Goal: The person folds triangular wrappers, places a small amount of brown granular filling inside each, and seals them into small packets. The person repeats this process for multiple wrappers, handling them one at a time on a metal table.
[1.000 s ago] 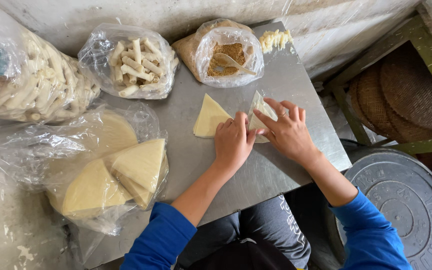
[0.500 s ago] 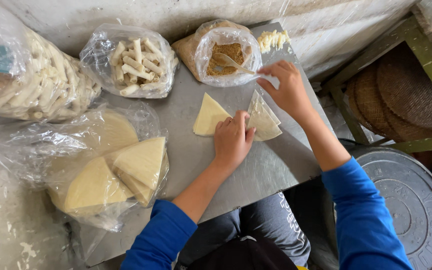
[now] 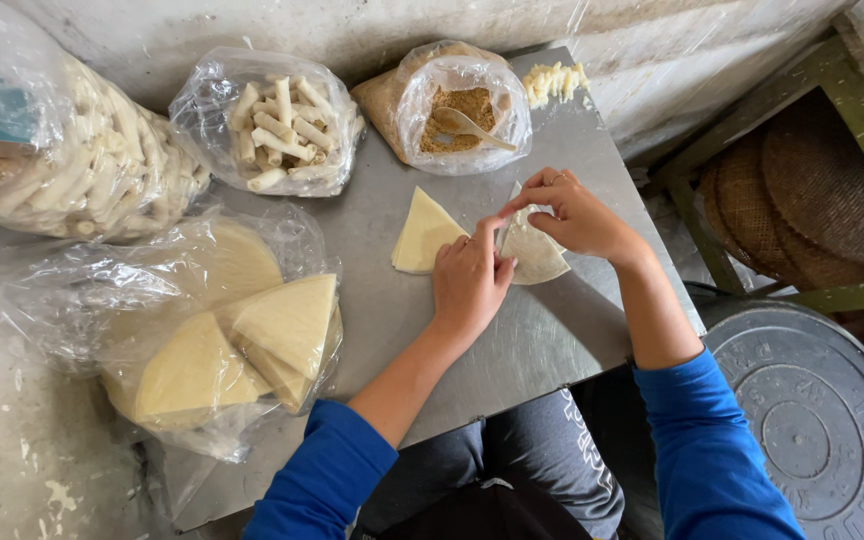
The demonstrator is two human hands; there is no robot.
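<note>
My left hand (image 3: 469,282) rests on the metal table (image 3: 372,210), pinching the left edge of a thin pale wrapper sheet (image 3: 538,255). My right hand (image 3: 574,212) lies over the sheet's upper part, fingers curled on it and meeting the left fingertips. A second triangular wrapper (image 3: 424,233) lies flat just left of my left hand. Behind, an open plastic bag of brown crumbly filling (image 3: 462,108) holds a pale spoon (image 3: 472,125).
A bag of rolled pastries (image 3: 272,125) and a bigger one (image 3: 62,160) stand at the back left. A bag of stacked triangular wrappers (image 3: 252,340) lies front left. A small heap of yellow bits (image 3: 554,80) sits back right. Woven trays (image 3: 812,200) and a metal lid (image 3: 812,420) are at the right.
My right hand reached back towards the filling bag, then returned to the wrapper sheet. My left hand stayed on the sheet's edge.
</note>
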